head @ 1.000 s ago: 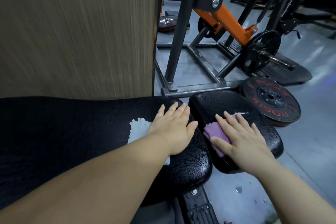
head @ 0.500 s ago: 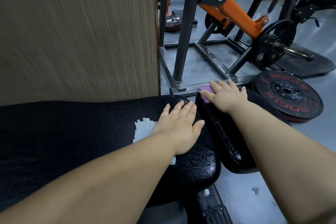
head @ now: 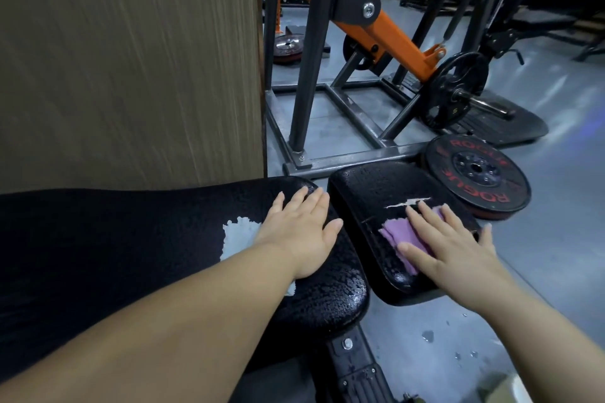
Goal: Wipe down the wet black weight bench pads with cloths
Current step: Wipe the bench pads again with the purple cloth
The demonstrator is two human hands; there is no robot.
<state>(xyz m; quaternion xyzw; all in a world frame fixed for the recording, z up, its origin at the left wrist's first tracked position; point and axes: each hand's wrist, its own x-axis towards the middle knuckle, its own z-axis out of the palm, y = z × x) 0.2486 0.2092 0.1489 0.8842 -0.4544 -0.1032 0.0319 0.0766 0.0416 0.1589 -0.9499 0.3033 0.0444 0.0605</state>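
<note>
A long black back pad (head: 114,255) runs from the left edge, beaded with water near its right end. My left hand (head: 299,232) lies flat on it, fingers straight, pressing a white cloth (head: 237,237) that shows to the left of my wrist. To the right is the smaller black seat pad (head: 376,193), wet and with a white tear in its cover. My right hand (head: 458,249) presses flat on a purple cloth (head: 404,234) in the middle of that pad.
A wood-grain panel (head: 131,59) rises behind the back pad. A black and orange machine frame (head: 386,39) stands beyond. A red-lettered weight plate (head: 478,173) lies on the grey floor by the seat pad. Water drops (head: 429,335) dot the floor.
My right hand has drawn the purple cloth back from the far edge of the seat pad to its middle. My left hand stays on the white cloth.
</note>
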